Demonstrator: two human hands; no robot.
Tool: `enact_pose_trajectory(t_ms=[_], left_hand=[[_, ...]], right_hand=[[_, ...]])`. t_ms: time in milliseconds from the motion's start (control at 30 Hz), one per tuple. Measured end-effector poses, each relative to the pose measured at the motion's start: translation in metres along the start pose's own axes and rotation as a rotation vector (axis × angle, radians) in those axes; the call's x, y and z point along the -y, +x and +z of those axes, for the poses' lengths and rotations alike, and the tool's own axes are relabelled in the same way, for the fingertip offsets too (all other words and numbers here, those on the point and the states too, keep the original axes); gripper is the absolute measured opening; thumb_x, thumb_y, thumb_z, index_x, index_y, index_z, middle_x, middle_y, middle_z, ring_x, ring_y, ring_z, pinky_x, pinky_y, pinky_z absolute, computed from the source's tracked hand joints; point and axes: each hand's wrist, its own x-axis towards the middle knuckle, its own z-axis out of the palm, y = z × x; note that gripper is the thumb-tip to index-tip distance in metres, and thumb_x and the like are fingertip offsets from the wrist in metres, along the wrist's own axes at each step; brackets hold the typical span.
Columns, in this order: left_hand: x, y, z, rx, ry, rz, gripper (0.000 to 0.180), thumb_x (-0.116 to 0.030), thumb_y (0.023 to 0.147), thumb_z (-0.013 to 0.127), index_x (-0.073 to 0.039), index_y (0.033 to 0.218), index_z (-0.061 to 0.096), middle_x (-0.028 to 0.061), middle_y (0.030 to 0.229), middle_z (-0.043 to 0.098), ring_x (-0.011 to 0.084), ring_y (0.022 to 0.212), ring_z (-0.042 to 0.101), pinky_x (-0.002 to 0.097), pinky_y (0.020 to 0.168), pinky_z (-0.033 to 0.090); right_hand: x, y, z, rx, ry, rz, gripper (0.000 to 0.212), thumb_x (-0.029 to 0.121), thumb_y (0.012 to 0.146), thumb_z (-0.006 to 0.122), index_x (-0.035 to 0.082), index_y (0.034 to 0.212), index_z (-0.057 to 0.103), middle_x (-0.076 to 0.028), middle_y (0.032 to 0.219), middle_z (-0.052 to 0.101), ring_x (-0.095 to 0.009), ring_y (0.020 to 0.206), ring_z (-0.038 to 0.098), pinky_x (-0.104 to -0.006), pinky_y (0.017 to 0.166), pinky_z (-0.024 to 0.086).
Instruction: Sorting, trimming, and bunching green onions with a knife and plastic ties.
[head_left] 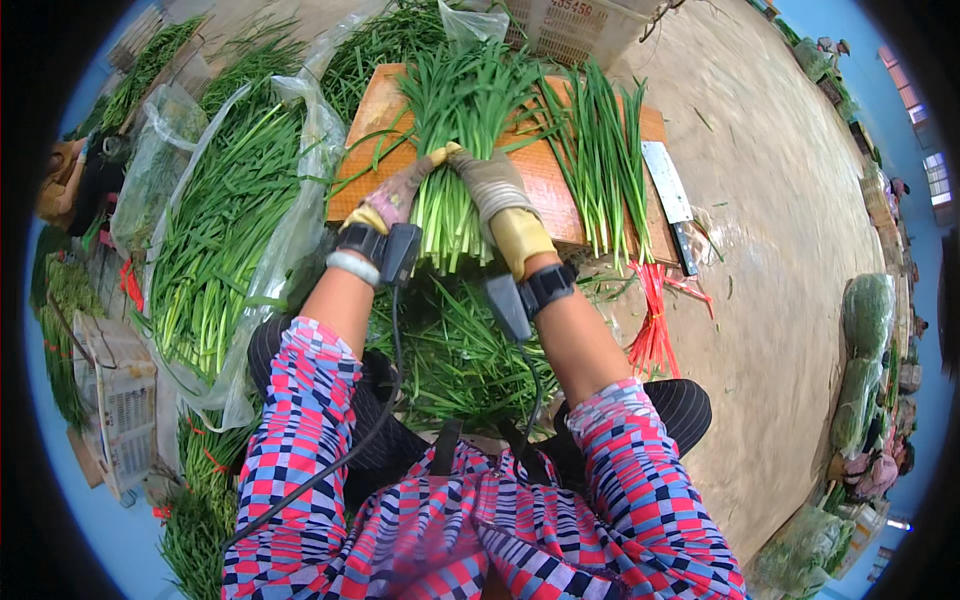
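Both my gloved hands are wrapped round a thick bunch of garlic chives [450, 215], whose pale stem ends point toward me and whose green leaves spread away over a brown board [545, 190]. My left hand [400, 192] grips the bunch from the left, and my right hand [500, 192] from the right; the fingertips meet on top. A smaller, loose row of chives [603, 165] lies on the board to the right. Beside it, at the board's right edge, rests a cleaver [668, 195] with a dark handle. Red plastic ties [652, 325] hang off the near right corner.
An open clear plastic bag [320, 135] full of chives [225, 230] lies at the left. Loose leaves [455, 345] are heaped between my knees. A plastic crate [575, 28] stands behind the board, and another white crate [122, 420] at the far left. Other people sit along both sides.
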Motion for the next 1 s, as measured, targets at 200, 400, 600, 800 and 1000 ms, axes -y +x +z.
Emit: enact_pose_trajectory(t_ms=[200,400,600,800,1000], left_hand=[[-0.066,0.005,0.035,-0.375,-1.590,-0.671,0.072,-0.058,0.072,0.064,-0.007,0.122,0.048,0.0108,0.117,0.056,0.0258,0.105,0.055,0.0407,0.092,0.045],[-0.103,-0.007,0.036,-0.368,-1.827,-0.912,0.049,-0.031,0.083,0.062,-0.005,0.123,0.049,0.0138,0.116,0.057,0.0267,0.101,0.058,0.0420,0.089,0.047],[-0.061,-0.033,0.052,-0.303,-1.184,-0.859,0.037,-0.029,0.089,0.052,-0.006,0.118,0.054,0.0133,0.101,0.064,0.0241,0.087,0.064,0.0373,0.075,0.054],[-0.043,-0.057,0.082,-0.427,-1.237,-0.798,0.029,-0.021,0.084,0.060,-0.004,0.107,0.060,0.0113,0.098,0.066,0.0243,0.085,0.064,0.0373,0.077,0.053],[-0.155,0.016,-0.002,-0.263,-1.144,-0.721,0.030,-0.025,0.078,0.067,0.000,0.094,0.063,0.0123,0.088,0.067,0.0196,0.075,0.066,0.0305,0.070,0.054]], right_hand=[[0.034,-0.056,0.003,-0.175,-0.569,-0.213,0.078,0.042,0.078,0.061,-0.003,0.133,0.029,-0.026,0.129,0.043,-0.039,0.107,0.053,-0.0427,0.090,0.043],[-0.007,-0.053,0.013,-0.084,-0.403,-0.114,0.073,0.029,0.076,0.063,0.001,0.134,0.029,-0.027,0.120,0.049,-0.040,0.104,0.054,-0.0411,0.085,0.047],[-0.048,-0.033,-0.008,0.180,0.546,0.230,0.073,0.036,0.074,0.071,-0.006,0.125,0.041,-0.020,0.104,0.061,-0.030,0.093,0.060,-0.0355,0.079,0.047],[-0.031,-0.052,-0.027,0.491,0.319,0.431,0.037,0.036,0.085,0.061,0.003,0.101,0.061,-0.007,0.090,0.065,-0.017,0.069,0.060,-0.0287,0.064,0.049],[0.036,-0.066,-0.063,0.345,0.409,0.039,0.047,0.033,0.076,0.071,0.001,0.107,0.056,-0.011,0.092,0.064,-0.019,0.074,0.061,-0.0300,0.064,0.051]])
